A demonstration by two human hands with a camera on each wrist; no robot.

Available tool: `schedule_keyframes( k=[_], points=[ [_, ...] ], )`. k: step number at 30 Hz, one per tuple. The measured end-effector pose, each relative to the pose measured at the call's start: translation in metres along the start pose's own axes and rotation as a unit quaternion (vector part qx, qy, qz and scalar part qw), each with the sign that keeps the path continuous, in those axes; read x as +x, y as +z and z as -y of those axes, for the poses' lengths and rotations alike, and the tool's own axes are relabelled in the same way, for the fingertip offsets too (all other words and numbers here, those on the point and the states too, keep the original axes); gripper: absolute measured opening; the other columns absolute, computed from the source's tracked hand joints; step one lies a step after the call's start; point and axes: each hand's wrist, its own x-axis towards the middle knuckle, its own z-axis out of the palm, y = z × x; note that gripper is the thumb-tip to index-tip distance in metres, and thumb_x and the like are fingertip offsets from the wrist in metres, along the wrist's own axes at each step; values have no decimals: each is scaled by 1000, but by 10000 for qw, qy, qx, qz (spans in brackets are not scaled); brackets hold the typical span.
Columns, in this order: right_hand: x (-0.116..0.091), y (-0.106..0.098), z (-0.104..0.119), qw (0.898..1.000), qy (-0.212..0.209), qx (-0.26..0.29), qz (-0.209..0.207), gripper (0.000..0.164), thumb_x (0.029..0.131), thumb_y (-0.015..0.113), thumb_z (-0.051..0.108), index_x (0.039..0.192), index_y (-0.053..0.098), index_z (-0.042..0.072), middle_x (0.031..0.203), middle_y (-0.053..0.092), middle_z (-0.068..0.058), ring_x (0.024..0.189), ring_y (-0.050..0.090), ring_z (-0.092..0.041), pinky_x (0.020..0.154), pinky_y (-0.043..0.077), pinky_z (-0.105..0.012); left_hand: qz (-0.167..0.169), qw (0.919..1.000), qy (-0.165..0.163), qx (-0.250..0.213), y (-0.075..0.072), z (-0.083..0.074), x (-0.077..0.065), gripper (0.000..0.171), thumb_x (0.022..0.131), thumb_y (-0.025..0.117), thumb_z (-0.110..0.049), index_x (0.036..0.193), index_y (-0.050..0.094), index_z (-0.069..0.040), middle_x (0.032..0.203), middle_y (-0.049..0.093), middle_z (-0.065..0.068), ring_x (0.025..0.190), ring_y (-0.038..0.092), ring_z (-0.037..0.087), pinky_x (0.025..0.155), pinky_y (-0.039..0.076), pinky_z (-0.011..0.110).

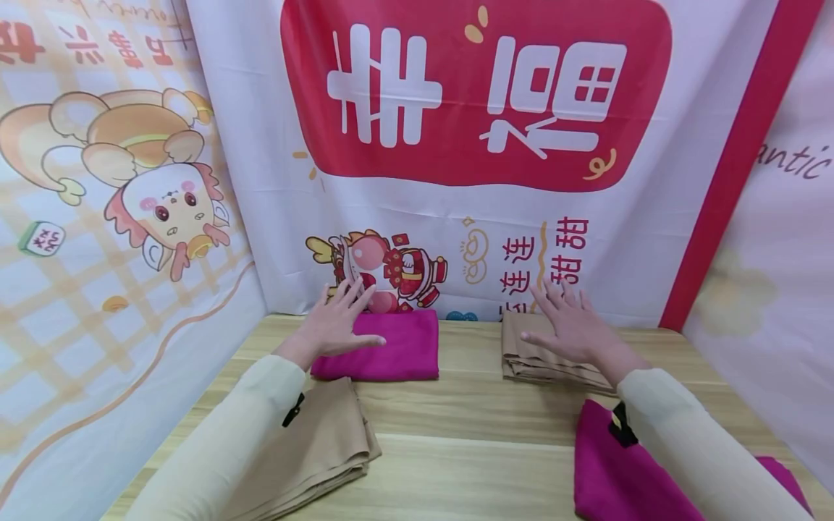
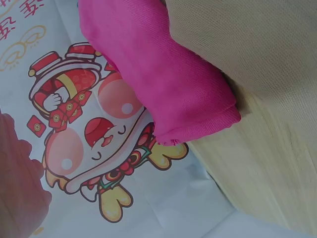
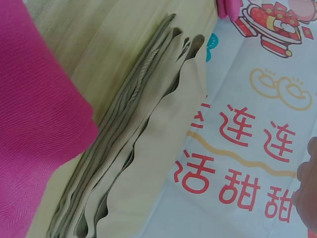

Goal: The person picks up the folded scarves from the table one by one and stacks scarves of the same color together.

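Observation:
My left hand [image 1: 335, 322] hovers with spread fingers above a folded magenta cloth [image 1: 397, 347] at the back left of the table. On the other side my right hand [image 1: 573, 329], fingers also spread, is over a folded tan cloth [image 1: 531, 362]. Neither hand holds anything. Beneath my left forearm lies a larger folded tan cloth [image 1: 319, 434], its layers showing along the edge. A second magenta cloth [image 1: 619, 470] lies under my right forearm, partly hidden by the sleeve. The right wrist view shows the back tan cloth [image 3: 143, 163] in several stacked layers.
The wooden table [image 1: 469, 463] carries the cloths near its sides. A white printed curtain [image 1: 469, 246] with a red panel hangs right behind its back edge. Printed fabric walls [image 1: 130, 304] close in the left and right sides.

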Motion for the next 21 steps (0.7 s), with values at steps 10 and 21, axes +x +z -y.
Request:
schedule_keyframes(
  k=[10, 21],
  points=[
    [0, -7, 4, 10000, -4, 38, -61, 88, 75, 28, 75, 139, -11, 29, 146, -8, -6, 128, -12, -30, 97, -19, -45, -142, 9998, 36, -126, -5, 1, -7, 99, 67, 30, -81, 142, 1, -23, 146, -4, 7, 131, 2, 31, 100, -6, 54],
    [-3, -15, 25, 9998, -89, 169, -69, 87, 73, 29, 76, 137, -12, 34, 144, -15, 4, 129, -13, -22, 102, -5, -49, -200, 9994, -45, -279, -9, 10, -17, 98, 68, 32, -80, 141, -5, -26, 146, -2, 9, 131, 3, 31, 101, -2, 55]
  ],
)
